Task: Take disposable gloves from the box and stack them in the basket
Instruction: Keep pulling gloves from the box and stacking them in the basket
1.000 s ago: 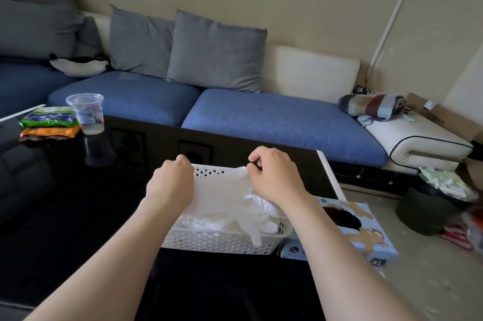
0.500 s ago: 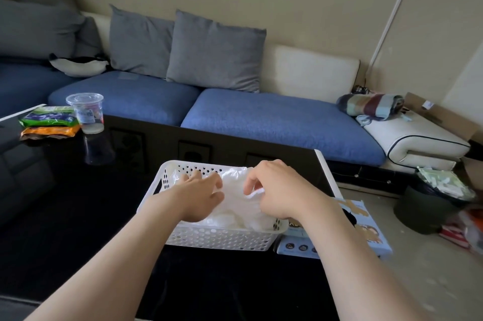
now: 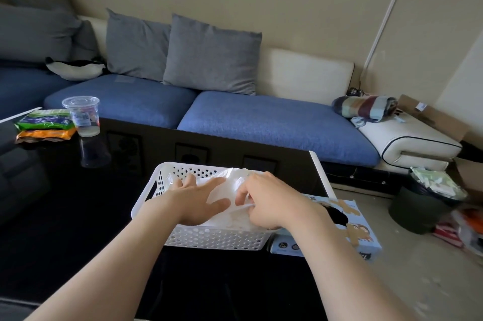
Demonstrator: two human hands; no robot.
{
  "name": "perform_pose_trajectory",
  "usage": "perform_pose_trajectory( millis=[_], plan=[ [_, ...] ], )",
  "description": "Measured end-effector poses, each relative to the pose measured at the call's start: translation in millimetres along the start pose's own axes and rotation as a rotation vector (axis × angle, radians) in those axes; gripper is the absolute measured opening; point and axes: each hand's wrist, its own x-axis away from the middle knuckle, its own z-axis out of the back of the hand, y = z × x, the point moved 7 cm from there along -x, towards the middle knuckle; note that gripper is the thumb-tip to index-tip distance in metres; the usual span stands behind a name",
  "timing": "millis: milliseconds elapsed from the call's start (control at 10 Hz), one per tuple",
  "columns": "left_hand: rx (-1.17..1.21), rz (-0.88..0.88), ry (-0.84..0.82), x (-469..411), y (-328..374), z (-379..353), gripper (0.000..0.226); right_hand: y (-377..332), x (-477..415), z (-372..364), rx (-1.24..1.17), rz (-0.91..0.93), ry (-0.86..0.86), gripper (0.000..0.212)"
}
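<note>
Gloves [image 3: 231,176] sit piled in basket [image 3: 214,240]: left hand [image 3: 193,203] pressing, grip released; right hand [image 3: 269,205] pinching one; box [image 3: 363,232] at 3 o'clock probably holds more.

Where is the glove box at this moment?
In the head view, the glove box lies low on the right, at the right edge of the dark table, close beside the right end of the white basket.

head-worn view, down toward basket [image 3: 214,240]
</note>
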Motion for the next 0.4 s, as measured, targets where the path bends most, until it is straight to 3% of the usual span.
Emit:
perform_pose_trajectory(
  millis=[100,200,300,400],
  plan=[
    [-0.039,0.020,-0.015,-2.6,-0.5,-3.9,0.079,9.1,-5.7,-18.7,-0.065,-0.051,-0.130,0.039],
    [-0.055,0.027,-0.002,-5.0,2.3,-4.8,0.084,11.4,-10.3,-21.4,-0.066,-0.049,-0.109,0.030],
    [-0.038,0.035,0.017,-5.2,1.2,-4.1,0.083,12.5,-15.1,-25.3,-0.071,-0.027,-0.078,0.029],
    [-0.071,-0.009,0.216,3.7,12.7,12.9,0.066,10.8,-11.0,-12.7,-0.086,0.005,0.082,0.028]
  ],
)
